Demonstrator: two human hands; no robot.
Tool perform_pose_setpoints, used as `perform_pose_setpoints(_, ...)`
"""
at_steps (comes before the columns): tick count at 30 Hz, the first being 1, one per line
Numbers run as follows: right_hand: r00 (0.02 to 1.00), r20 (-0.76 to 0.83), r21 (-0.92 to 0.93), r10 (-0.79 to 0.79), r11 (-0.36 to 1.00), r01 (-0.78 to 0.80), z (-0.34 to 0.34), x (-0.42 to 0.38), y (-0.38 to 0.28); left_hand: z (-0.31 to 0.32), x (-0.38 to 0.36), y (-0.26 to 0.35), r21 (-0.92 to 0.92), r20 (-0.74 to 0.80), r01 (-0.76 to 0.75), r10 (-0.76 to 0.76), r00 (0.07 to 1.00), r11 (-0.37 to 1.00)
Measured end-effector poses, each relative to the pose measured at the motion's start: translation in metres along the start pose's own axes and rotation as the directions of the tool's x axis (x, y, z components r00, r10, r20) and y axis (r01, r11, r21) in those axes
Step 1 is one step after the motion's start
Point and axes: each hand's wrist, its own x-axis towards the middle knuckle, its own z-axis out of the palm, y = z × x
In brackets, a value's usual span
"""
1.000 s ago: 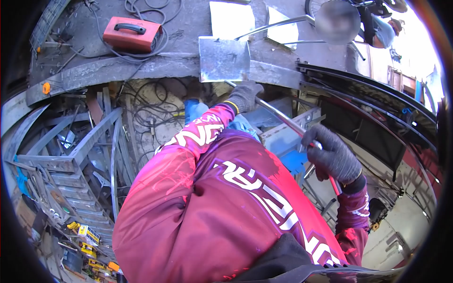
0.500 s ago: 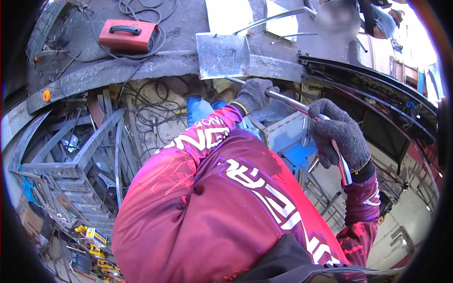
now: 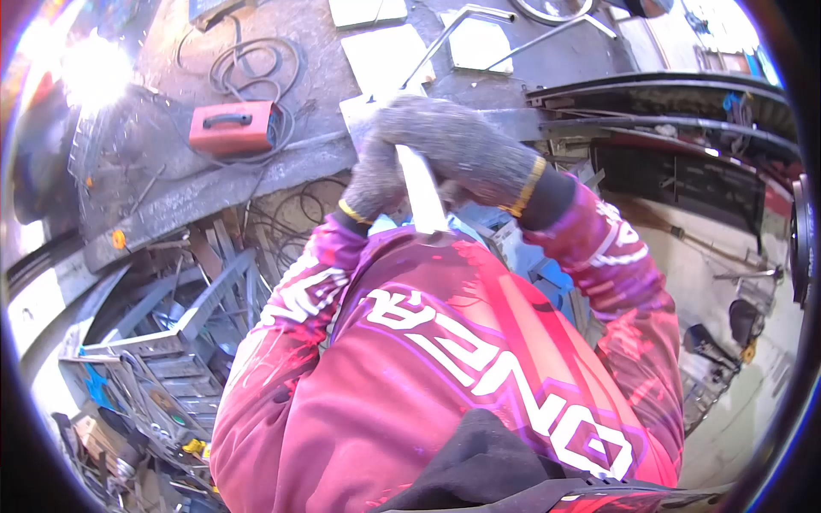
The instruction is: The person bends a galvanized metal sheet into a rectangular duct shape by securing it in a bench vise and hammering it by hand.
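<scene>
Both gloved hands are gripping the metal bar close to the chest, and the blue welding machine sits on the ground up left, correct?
Not quite: the welding machine is red, as the head view shows. Both the left hand and right hand do grip the metal bar close to the chest.

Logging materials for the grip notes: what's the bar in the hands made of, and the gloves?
Bar: looks like bare metal, bright and shiny, catching glare. Gloves on the left hand and right hand: grey knitted fabric with a speckled weave and yellow cuff trim.

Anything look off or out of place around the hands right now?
Both gloved hands, left and right, grip a shiny metal bar. Welding sparks flare bright at upper left; scrap metal frames lie jumbled below.
</scene>
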Motion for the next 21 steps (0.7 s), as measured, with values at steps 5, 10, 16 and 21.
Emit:
perform_pose_setpoints(5,0.644,0.406,0.584,0.648,0.358,-0.728,-0.017,0.033,-0.036,-0.033,-0.036,0.064,0.559,-0.09,0.005,0.054,0.994,0.829)
perform_pose_setpoints(10,0.684,-0.09,0.706,0.724,0.531,-0.469,0.067,-0.088,0.065,-0.027,-0.057,0.076,-0.112,-0.262,-0.233,0.197,0.945,0.966)
perform_pose_setpoints(16,0.1,0.636,0.755,0.765,-0.59,-0.287,0.253,-0.177,0.107,-0.045,-0.071,0.068,-0.194,-0.283,-0.341,0.28,0.917,0.92)
perform_pose_setpoints(21,0.103,0.765,0.602,0.636,-0.763,0.236,0.316,-0.176,0.152,-0.035,-0.097,0.075,-0.163,-0.425,-0.182,0.097,0.9,0.97)
